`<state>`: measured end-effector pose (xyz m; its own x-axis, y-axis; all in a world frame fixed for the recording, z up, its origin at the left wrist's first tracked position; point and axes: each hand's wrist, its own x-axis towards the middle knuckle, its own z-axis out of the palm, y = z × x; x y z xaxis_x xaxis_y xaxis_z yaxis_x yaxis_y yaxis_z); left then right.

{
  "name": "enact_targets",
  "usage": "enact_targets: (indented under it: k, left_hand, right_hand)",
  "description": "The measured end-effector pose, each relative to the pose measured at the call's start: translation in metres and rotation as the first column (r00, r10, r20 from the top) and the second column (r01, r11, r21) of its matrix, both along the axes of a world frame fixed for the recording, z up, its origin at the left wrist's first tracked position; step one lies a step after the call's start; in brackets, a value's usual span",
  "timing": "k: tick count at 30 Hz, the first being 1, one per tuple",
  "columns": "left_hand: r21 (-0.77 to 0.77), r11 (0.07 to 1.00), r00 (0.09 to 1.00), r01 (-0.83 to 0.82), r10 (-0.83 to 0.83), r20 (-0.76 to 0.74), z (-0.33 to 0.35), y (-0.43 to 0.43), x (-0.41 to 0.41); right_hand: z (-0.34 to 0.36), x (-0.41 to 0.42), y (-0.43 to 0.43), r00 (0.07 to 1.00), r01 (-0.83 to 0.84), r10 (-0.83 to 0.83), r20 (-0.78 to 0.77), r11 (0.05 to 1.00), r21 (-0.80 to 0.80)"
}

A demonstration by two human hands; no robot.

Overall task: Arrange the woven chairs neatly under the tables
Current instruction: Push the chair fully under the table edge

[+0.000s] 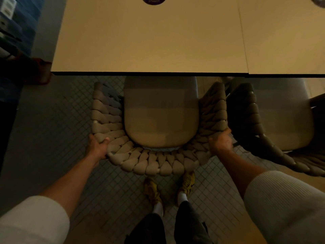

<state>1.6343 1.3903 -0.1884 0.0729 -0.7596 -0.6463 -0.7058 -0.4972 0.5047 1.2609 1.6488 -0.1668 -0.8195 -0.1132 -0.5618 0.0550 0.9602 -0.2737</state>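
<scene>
A woven chair (pixel 154 164) with a thick braided curved back and a beige seat cushion stands directly below me, its front tucked under the edge of a tan table (pixel 149 41). My left hand (pixel 96 147) grips the left side of the chair's back rim. My right hand (pixel 220 141) grips the right side of that rim. A second woven chair (pixel 253 117) stands close on the right, partly under the adjoining table (pixel 284 41).
My feet in yellow shoes (pixel 187 183) stand right behind the chair on a small-tiled floor. A dark round object (pixel 153 0) lies at the table's far edge. Someone's dark clothing and a red-brown item (pixel 41 71) are at the left.
</scene>
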Motion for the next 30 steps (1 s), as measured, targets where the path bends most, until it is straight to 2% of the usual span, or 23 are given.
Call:
enact_targets:
  k: [10,19,21,23,26,28,30]
  left_hand:
    - [-0.028,0.999,0.997,0.033,-0.031,0.066,0.004,0.002,-0.006]
    - [0.080,0.996,0.997,-0.028,0.034,-0.071,0.016,0.017,-0.019]
    - [0.058,0.997,0.998,0.056,-0.054,-0.030,0.030,0.024,-0.019]
    - [-0.009,0.981,0.979,0.195,-0.194,0.063,0.046,0.033,-0.016]
    - [0.014,0.886,0.870,0.463,-0.457,0.186,0.079,0.053,-0.007]
    - [0.051,0.842,0.814,0.537,-0.534,0.227,0.100,0.067,0.004]
    - [0.034,0.832,0.800,0.553,-0.542,0.255,0.117,0.079,0.012]
  right_hand:
    - [0.001,-0.002,-0.004,1.000,-0.007,0.007,-0.001,1.000,-0.015]
    - [0.011,0.009,0.017,0.994,-0.066,0.069,0.082,0.997,-0.032]
    - [0.022,0.019,0.019,0.994,-0.106,0.107,0.035,0.994,-0.030]
    - [0.033,0.029,0.021,0.976,-0.214,0.213,-0.043,0.977,-0.004]
    - [0.055,0.040,0.015,0.918,-0.387,0.393,-0.060,0.918,0.091]
    - [0.070,0.048,0.006,0.843,-0.527,0.537,-0.020,0.834,0.163]
    - [0.083,0.056,-0.011,0.732,-0.677,0.679,0.060,0.714,0.176]
